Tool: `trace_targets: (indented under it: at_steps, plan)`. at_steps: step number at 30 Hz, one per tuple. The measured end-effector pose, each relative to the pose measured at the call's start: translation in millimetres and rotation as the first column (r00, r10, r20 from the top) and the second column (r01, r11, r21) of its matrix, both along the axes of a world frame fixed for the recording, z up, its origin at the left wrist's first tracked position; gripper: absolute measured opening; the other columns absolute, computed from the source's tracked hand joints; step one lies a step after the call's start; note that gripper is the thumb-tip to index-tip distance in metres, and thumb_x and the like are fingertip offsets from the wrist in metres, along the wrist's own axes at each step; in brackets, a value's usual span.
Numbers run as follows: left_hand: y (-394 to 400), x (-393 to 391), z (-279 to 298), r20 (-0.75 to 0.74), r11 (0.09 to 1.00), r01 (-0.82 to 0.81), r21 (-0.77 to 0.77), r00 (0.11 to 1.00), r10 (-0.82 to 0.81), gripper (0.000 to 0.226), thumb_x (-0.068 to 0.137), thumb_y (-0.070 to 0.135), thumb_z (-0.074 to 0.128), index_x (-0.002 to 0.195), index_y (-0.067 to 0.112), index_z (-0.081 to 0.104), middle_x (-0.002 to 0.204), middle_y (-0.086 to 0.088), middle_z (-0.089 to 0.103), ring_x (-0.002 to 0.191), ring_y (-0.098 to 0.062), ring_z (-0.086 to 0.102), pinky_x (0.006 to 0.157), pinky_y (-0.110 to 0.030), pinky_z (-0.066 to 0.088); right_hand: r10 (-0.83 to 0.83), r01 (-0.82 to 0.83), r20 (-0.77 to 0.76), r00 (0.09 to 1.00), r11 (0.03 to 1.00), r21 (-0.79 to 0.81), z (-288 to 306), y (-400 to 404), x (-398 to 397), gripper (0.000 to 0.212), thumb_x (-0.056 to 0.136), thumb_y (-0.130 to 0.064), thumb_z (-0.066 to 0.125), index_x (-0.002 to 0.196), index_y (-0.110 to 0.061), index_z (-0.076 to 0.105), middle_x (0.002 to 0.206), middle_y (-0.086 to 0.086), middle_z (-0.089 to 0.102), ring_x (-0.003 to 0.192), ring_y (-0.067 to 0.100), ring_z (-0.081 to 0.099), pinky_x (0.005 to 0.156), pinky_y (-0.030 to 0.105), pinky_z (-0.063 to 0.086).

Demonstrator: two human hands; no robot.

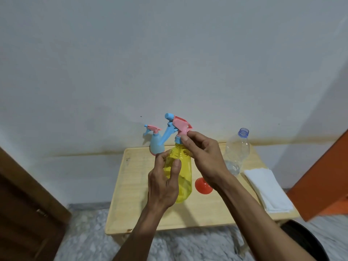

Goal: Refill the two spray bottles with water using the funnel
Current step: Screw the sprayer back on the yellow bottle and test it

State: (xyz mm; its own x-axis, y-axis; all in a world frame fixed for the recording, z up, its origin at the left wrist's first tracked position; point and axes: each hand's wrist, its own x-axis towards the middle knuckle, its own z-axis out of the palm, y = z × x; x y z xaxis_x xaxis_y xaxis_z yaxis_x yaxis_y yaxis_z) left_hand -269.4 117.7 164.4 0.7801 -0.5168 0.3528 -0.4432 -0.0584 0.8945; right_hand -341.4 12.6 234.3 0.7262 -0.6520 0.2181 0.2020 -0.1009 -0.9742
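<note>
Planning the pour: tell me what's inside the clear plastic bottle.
The clear plastic bottle, uncapped, holds a little water pooled in its lower part; the rest looks empty. The right hand covers nothing of it, though its base is blurred.

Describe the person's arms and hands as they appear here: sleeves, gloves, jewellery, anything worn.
Both forearms are bare from the bottom edge of the picture up to the wrists; no sleeve shows. The left hand and the right hand wear no gloves. No ring, watch, bracelet or marking is visible on either.
</note>
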Motion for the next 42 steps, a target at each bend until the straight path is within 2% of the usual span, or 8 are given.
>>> trace_targets:
  at_steps: [7,14,19,23,27,31,35,42]
  plan:
    - [-1.5,-1.6,2.8,0.019,1.000,-0.012,0.008,1.000,0.012,0.039,0.088,0.065,0.038,0.114,0.038,0.048,0.101,0.014,0.067,0.091,0.000,0.065,0.068,-0.007,0.045,-0.033,0.032,-0.025,0.999,0.999,-0.030,-2.3,-4.3,2.3,0.019,0.089,-0.030,0.076,0.105,-0.020,0.075,0.084,-0.007,0.071,0.080,0.008,0.061,0.077,0.028,0.054]
    - [-5.4,-2.1,5.3,0.018,0.999,-0.031,-0.021,0.999,0.032,0.041,0.088,0.064,0.039,0.114,0.034,0.050,0.098,0.012,0.069,0.090,0.000,0.065,0.070,-0.010,0.046,-0.055,0.053,0.029,0.998,0.996,0.072,0.3,-4.3,3.2,0.019,0.088,-0.025,0.077,0.105,-0.015,0.075,0.094,0.005,0.077,0.089,0.017,0.070,0.088,0.043,0.058]
    - [-10.4,-3.5,9.6,0.005,0.997,-0.037,-0.060,0.999,0.038,0.043,0.090,0.061,0.040,0.115,0.028,0.053,0.096,0.011,0.069,0.090,-0.002,0.065,0.072,-0.019,0.050,-0.026,0.017,0.058,0.998,0.990,0.137,-2.2,2.5,3.6,0.017,0.097,-0.023,0.066,0.110,-0.017,0.076,0.098,-0.002,0.077,0.092,0.014,0.068,0.090,0.038,0.056]
    - [-12.6,-4.9,12.3,-0.007,0.995,-0.049,-0.082,0.999,0.048,0.045,0.090,0.061,0.039,0.114,0.027,0.054,0.095,0.012,0.069,0.089,-0.001,0.065,0.073,-0.024,0.051,-0.065,0.047,0.094,0.993,0.983,0.179,-4.0,6.6,6.0,0.019,0.094,-0.024,0.071,0.109,-0.013,0.073,0.102,0.009,0.075,0.092,0.018,0.067,0.093,0.048,0.055]
    - [-13.5,-5.4,13.8,-0.012,0.994,-0.055,-0.099,0.998,0.054,0.046,0.091,0.060,0.037,0.114,0.024,0.055,0.095,0.011,0.069,0.086,-0.003,0.065,0.070,-0.025,0.051,-0.023,0.008,0.086,0.996,0.984,0.176,-2.0,8.0,4.0,0.017,0.100,-0.024,0.063,0.110,-0.016,0.075,0.096,0.003,0.074,0.090,0.015,0.066,0.086,0.038,0.055]
    - [-13.6,-7.0,15.8,-0.019,0.992,-0.059,-0.114,0.998,0.057,0.046,0.092,0.057,0.037,0.113,0.022,0.056,0.092,0.014,0.068,0.086,0.000,0.064,0.067,-0.015,0.046,-0.034,0.020,0.078,0.996,0.986,0.168,-2.2,8.2,4.9,0.020,0.097,-0.026,0.068,0.114,-0.017,0.071,0.105,0.007,0.074,0.096,0.019,0.068,0.093,0.040,0.056]
    - [-13.2,-7.3,16.1,-0.030,0.991,-0.056,-0.126,0.998,0.052,0.045,0.092,0.056,0.037,0.112,0.022,0.057,0.093,0.016,0.068,0.088,0.001,0.064,0.068,-0.014,0.046,0.015,-0.031,0.083,0.996,0.982,0.189,-1.1,10.8,4.0,0.017,0.102,-0.025,0.059,0.109,-0.019,0.073,0.091,-0.003,0.073,0.085,0.009,0.065,0.082,0.029,0.055]
    - [-12.2,-5.4,16.1,-0.030,0.990,-0.062,-0.126,0.998,0.059,0.042,0.094,0.054,0.037,0.112,0.022,0.058,0.094,0.019,0.067,0.088,0.000,0.063,0.067,-0.013,0.046,0.011,-0.035,0.087,0.996,0.960,0.279,-0.9,11.2,6.7,0.014,0.098,-0.028,0.065,0.096,-0.029,0.078,0.093,-0.004,0.076,0.089,0.013,0.069,0.089,0.036,0.057]
